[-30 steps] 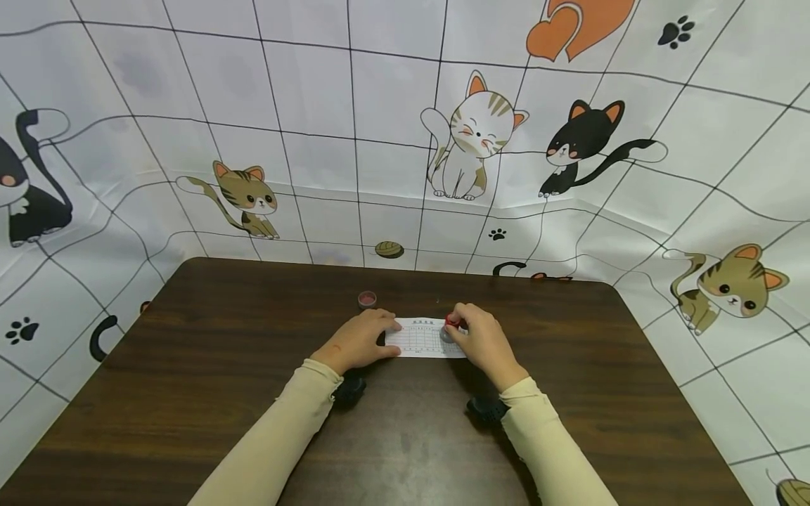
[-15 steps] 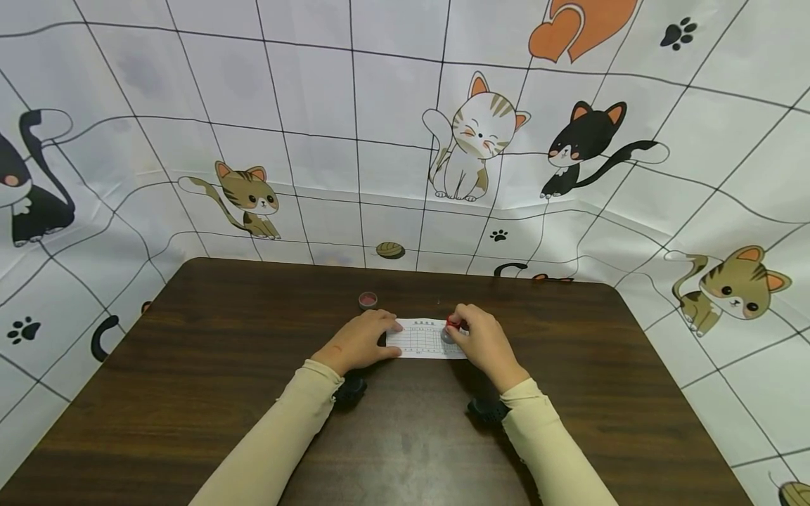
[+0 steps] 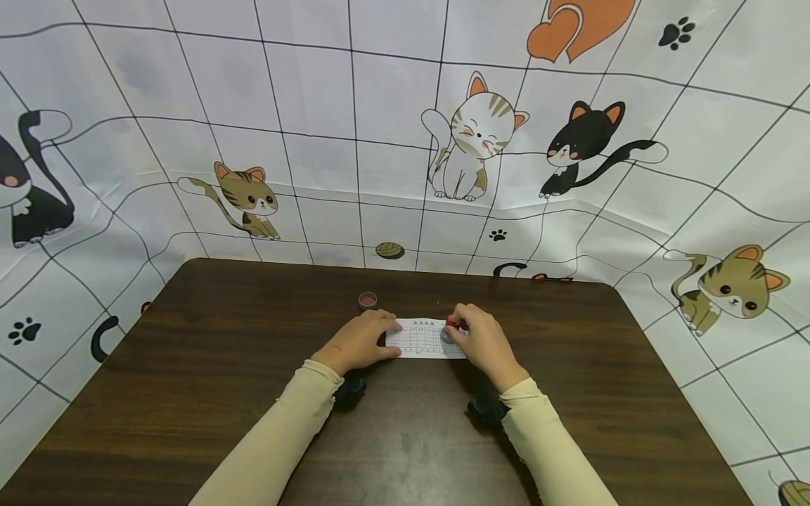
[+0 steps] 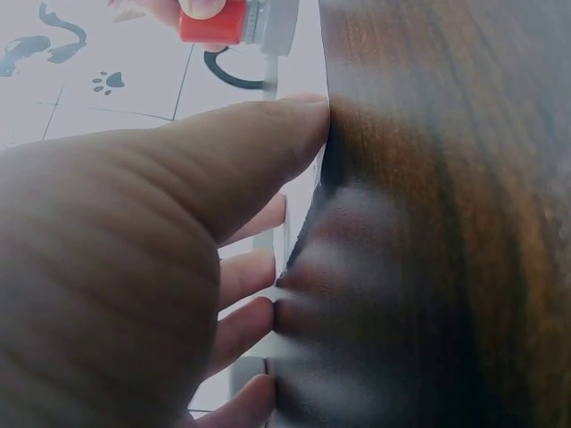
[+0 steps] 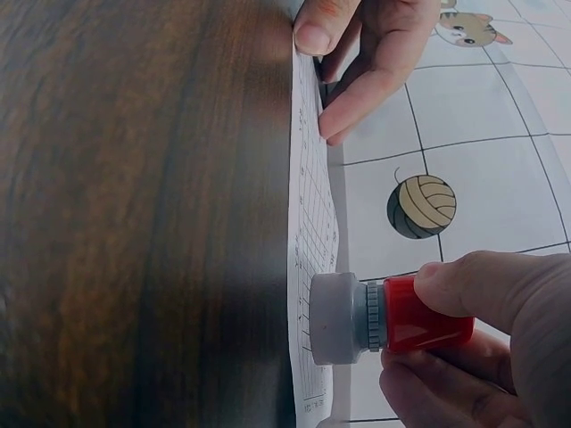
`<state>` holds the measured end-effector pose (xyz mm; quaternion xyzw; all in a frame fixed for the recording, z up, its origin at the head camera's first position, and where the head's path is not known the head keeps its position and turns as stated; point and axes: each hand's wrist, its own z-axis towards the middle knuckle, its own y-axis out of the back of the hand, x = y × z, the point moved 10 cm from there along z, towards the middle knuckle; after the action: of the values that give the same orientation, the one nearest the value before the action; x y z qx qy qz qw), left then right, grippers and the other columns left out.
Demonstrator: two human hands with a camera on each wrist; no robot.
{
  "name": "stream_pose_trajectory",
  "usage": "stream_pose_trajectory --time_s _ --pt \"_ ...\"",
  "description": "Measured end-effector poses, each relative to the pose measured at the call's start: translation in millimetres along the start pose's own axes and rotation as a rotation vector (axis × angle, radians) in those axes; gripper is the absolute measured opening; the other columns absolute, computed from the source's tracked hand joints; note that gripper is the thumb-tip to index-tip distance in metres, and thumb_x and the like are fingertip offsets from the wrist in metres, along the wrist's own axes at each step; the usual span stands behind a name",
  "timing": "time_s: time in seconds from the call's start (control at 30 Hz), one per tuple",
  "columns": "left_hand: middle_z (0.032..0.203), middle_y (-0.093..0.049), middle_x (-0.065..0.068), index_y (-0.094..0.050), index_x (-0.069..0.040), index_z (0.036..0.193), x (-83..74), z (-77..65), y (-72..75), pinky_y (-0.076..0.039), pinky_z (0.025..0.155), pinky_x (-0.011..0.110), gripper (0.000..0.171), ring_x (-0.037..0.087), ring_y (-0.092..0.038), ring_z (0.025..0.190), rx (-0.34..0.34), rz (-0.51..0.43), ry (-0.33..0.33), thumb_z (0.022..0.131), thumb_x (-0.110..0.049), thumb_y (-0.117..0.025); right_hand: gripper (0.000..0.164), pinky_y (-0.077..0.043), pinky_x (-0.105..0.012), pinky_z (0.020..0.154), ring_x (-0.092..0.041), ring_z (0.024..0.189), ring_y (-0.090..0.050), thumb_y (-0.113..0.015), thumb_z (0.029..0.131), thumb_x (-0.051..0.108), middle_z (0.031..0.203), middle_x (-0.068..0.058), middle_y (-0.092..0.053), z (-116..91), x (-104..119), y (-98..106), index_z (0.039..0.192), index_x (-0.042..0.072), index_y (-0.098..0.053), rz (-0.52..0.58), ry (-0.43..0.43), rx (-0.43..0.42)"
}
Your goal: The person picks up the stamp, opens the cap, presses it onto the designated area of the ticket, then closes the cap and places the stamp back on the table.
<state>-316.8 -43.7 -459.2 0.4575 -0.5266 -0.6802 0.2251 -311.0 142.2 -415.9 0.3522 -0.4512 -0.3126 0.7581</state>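
Dark brown table (image 3: 158, 365); on it printed paper slip (image 3: 418, 340), small round container (image 3: 367, 301).

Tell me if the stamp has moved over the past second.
No, not visibly in any direction: judged against the far edge of the table in the head view, the stamp keeps its place.

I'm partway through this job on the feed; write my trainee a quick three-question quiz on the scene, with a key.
1. Which hand grips the red-and-grey stamp?
2. True or false: the small round container stands on the table, off the printed paper.
3. What does the left hand touch?
A) the stamp
B) the table's far edge
C) the paper

Key: 1. the right hand; 2. true; 3. C
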Motion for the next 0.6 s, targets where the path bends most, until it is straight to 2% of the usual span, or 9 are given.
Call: stream_pose_trajectory --time_s 0.6 --pt "0.151 -0.054 0.009 -0.067 -0.014 0.137 0.7 0.5 -1.3 -0.04 0.116 0.048 0.056 0.03 -0.049 0.141 0.002 0.022 0.007 0.092 -0.046 -0.077 0.017 -0.057 -0.042 0.076 -0.021 0.083 -0.064 -0.081 0.09 0.007 0.09 -0.003 -0.066 0.3 1.0 1.2 0.087 0.013 -0.065 0.022 0.004 -0.015"
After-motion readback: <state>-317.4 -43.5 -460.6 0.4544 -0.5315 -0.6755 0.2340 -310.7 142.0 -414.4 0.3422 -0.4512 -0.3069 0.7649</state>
